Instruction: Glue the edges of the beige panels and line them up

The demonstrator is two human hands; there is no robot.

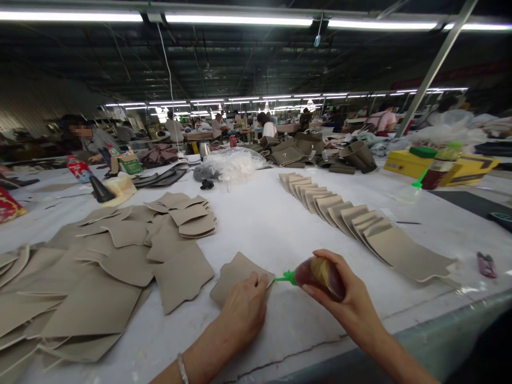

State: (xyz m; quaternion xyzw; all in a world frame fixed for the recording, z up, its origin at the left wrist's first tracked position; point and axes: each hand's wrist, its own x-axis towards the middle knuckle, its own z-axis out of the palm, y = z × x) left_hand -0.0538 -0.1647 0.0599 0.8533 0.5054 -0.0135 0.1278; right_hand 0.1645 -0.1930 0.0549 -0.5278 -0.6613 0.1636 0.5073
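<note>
My left hand [243,308] lies flat, fingers together, pressing down a small taupe leather piece [234,273] on the white table [264,218]. My right hand [344,298] is wrapped round a small squeeze bottle of amber glue [320,274]. Its green nozzle [285,278] points left and touches the right edge of that piece, just beside my left fingertips.
A loose heap of taupe cut pieces [104,266] covers the left of the table. A fanned row of similar pieces [360,224] runs along the right. Small purple snips [487,264] lie far right, a second glue bottle [438,172] by a yellow box [464,168]. People work at benches behind.
</note>
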